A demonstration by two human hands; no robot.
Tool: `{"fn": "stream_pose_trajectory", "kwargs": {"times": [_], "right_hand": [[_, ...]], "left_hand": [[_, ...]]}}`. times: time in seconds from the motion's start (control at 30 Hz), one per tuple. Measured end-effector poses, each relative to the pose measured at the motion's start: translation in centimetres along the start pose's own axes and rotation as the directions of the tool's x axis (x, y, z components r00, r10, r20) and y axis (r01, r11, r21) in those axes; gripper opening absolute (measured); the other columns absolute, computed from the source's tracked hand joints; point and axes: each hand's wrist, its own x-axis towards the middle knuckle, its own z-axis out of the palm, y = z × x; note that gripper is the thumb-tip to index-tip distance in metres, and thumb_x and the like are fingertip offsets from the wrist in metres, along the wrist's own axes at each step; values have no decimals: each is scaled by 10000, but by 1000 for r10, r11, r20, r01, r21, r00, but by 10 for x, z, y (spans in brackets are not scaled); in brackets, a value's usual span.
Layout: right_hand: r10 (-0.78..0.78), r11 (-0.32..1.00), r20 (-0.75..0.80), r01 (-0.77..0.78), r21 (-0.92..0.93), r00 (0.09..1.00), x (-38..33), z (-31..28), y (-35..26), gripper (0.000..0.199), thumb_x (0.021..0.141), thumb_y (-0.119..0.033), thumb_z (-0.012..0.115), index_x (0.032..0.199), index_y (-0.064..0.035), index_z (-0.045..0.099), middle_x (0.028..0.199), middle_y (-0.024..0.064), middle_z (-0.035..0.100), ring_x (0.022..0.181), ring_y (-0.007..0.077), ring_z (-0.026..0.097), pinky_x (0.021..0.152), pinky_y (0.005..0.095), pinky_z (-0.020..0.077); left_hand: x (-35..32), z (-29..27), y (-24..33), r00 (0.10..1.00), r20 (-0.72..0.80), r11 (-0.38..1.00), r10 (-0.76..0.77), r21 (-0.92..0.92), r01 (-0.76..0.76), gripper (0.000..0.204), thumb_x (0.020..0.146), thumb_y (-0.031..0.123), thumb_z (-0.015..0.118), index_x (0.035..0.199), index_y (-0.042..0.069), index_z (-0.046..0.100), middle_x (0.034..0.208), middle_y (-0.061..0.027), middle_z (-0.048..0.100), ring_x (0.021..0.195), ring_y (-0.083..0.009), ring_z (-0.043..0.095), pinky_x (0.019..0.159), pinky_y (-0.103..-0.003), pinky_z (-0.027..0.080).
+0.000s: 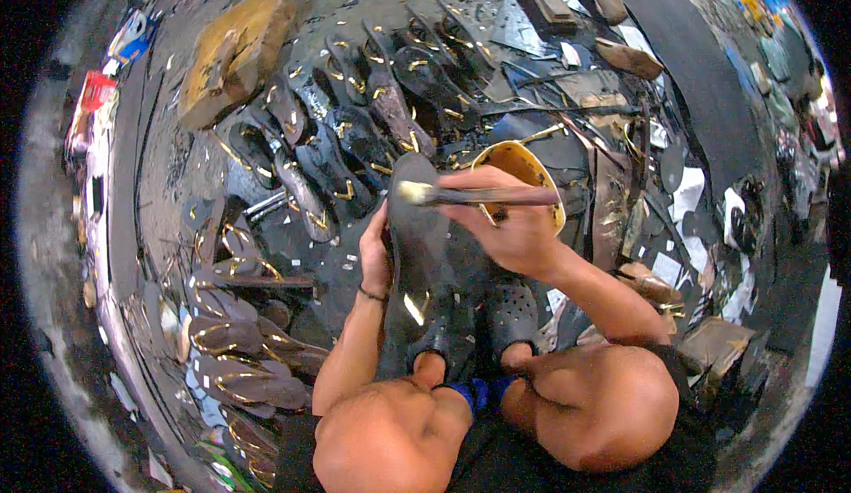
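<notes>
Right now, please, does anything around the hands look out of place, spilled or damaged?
Pale scraps lie scattered right of the yellow tub, looking untidy against the grouped sandals. The held dark sole and brush show nothing clearly odd.

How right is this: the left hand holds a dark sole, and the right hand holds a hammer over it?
Not a hammer: the head view shows the right hand holding a pale-tipped brush over the dark sole. The left hand does hold that sole.

In my left hand (375, 249) is the sole (415, 254); at its right, the container (523, 160); beyond, many sandals (428, 74) lie.
</notes>
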Motion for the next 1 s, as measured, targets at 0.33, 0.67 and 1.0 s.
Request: {"fn": "stream_pose_trajectory", "kwargs": {"times": [0.33,0.67,1.0], "right_hand": [[149,986,-46,-152,-63,988,40,-12,18,201,879,-68,706,1076,-29,699,1016,125,717,942,293,691,812,377,540],[-97,993,79,102,-52,992,1,11,6,226,854,-124,700,1067,-77,644,962,131,690,890,318,645,757,401,498],[47,999,-41,-48,-20,998,48,-17,40,182,867,-115,707,1034,-45,687,978,158,716,915,324,704,788,406,555]], "left_hand": [[-31,16,13,1000,-6,994,-29,-101,28,513,1046,371,356,1351,-1,535,1259,-144,646,1062,-296,670,920,-414,557],[-30,10,3,1000,21,1000,22,13,-22,570,1026,449,382,1388,22,491,1326,-167,595,1145,-307,622,991,-458,506],[-43,23,15,924,362,712,120,-680,173,709,984,518,367,1470,3,397,1442,-247,485,1289,-406,524,1094,-532,419]]}}
